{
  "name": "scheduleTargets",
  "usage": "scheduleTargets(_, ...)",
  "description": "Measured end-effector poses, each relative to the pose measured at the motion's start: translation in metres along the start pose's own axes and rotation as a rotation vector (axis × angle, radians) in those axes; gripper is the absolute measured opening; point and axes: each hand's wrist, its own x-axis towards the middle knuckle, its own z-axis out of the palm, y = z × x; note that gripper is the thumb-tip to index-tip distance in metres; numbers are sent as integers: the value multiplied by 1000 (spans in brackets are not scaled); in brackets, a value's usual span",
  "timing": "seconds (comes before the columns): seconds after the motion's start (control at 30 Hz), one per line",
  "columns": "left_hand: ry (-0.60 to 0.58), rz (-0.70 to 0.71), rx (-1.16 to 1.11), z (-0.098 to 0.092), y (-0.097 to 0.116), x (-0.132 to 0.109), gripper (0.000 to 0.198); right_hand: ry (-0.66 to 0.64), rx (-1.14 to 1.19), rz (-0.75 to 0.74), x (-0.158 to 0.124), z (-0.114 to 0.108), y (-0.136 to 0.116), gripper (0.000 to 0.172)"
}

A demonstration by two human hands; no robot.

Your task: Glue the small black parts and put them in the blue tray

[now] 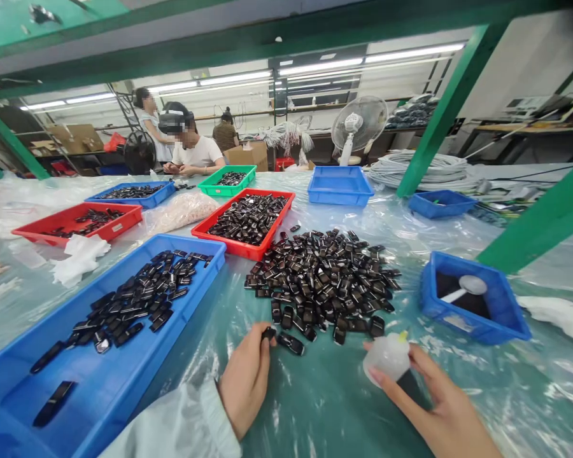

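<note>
My left hand (245,378) is closed, pinching a small black part (268,333) at the near edge of a big pile of small black parts (321,277) on the plastic-covered table. Another black part (291,343) lies just right of my fingertips. My right hand (439,407) is wrapped round a small translucent squeeze bottle with a yellow tip (388,356), held tilted just above the table, right of the pile's near edge.
A large blue tray (124,388) with several black parts lies to my left. Behind stand a red tray (267,245) full of parts and more red, blue and green trays. A small blue bin (501,318) is at right. A green frame post (446,108) rises beyond. People work across the table.
</note>
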Motion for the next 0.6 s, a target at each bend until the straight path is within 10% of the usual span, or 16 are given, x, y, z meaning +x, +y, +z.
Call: scheduleTargets(0.6, -135, 28, -77, -7, 2, -21, 26, -45, -133, -221, -16, 3, -15, 31)
